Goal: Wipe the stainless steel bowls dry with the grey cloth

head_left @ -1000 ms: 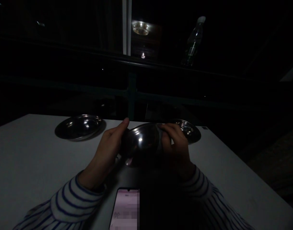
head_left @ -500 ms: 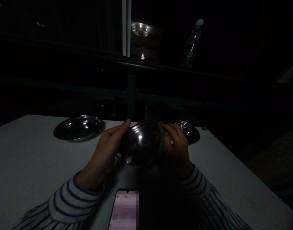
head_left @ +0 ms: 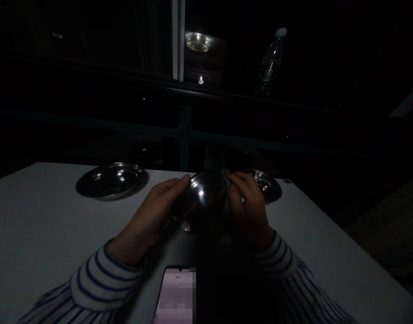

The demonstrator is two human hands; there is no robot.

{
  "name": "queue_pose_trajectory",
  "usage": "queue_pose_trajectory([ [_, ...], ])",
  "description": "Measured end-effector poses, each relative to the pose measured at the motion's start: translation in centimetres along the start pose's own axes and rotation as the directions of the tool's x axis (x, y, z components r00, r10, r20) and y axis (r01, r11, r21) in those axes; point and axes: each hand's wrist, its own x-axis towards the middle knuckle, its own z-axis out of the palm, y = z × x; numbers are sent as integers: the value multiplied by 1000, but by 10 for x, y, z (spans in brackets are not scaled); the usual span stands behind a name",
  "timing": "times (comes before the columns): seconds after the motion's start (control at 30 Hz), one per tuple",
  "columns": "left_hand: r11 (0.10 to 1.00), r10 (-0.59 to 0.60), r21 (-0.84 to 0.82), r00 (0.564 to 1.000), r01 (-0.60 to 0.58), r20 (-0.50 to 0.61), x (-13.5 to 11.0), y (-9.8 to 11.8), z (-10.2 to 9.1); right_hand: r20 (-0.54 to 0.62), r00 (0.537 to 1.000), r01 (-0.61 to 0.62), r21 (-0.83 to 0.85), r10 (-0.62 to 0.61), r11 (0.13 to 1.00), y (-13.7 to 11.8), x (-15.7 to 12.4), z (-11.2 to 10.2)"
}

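Note:
In dim light I hold a shiny steel plate (head_left: 206, 195) tilted up above a white table (head_left: 40, 234). My left hand (head_left: 152, 216) grips the plate's left rim, fingers wrapped round it. My right hand (head_left: 248, 204) is closed on a small pale cloth (head_left: 225, 173) pressed against the plate's right side. Both sleeves are white with blue stripes.
A second steel plate (head_left: 110, 180) lies on the table at the left. A third steel plate (head_left: 265, 184) lies behind my right hand. A lit phone (head_left: 175, 294) lies near the front edge. A plastic bottle (head_left: 270, 63) stands on a dark ledge behind.
The held plate has tipped slightly more upright, and my left fingertips have slid a little right along its rim. My right hand has shifted slightly on the plate.

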Motion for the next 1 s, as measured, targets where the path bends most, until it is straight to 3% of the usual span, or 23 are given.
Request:
queue_pose_trajectory([
  [0.13, 997, -65, -24, 971, 73, 228, 0, 3, -2, 14, 999, 30, 14, -31, 999, 2, 7, -8],
  [0.2, 996, -74, -32, 963, 85, 261, 0, 3, -3, 27, 998, 52, 1, -52, 999, -5, 6, -9],
  [0.3, 997, -55, -40, 987, 61, 154, -1, 2, -1, 55, 985, 167, -59, -164, 984, -23, -3, -5],
  [0.43, 1000, 4, -24, 1000, -4, 5, -1, 0, 1, 191, 906, 399, -81, -378, 914, -37, -13, 2],
  [0.5, 1000, 13, -13, 1000, -13, -22, -1, -1, 2, 199, 919, 359, -66, -340, 931, -28, -11, 2],
  [0.57, 1000, -4, -8, 999, 3, -49, -1, -1, 3, 132, 972, 202, -44, -194, 978, -15, -5, 0],
  [0.63, 1000, -22, -13, 997, 21, -78, -2, 0, 4, 99, 992, 78, -18, -76, 997, -7, 0, -3],
  [0.67, 1000, -25, -16, 996, 24, -87, -2, 0, 5, 87, 994, 69, -26, -67, 997, -9, 0, -4],
  [0.73, 1000, -21, -23, 996, 19, -88, -2, 0, 7, 96, 982, 168, -73, -160, 983, -21, -4, -3],
  [0.8, 999, -3, -35, 996, 0, -93, -1, -1, 7, 184, 929, 341, -90, -321, 936, -36, -11, 0],
  [0.87, 999, 4, -38, 996, -7, -95, 0, -2, 7, 274, 876, 428, -64, -396, 902, -41, -14, 1],
  [0.93, 1000, -2, -26, 995, -1, -103, 0, -3, 6, 246, 909, 355, -39, -335, 934, -32, -12, 1],
  [1.0, 1000, -9, -19, 993, 7, -116, 0, -3, 5, 144, 975, 175, -23, -170, 984, -18, -5, -1],
])
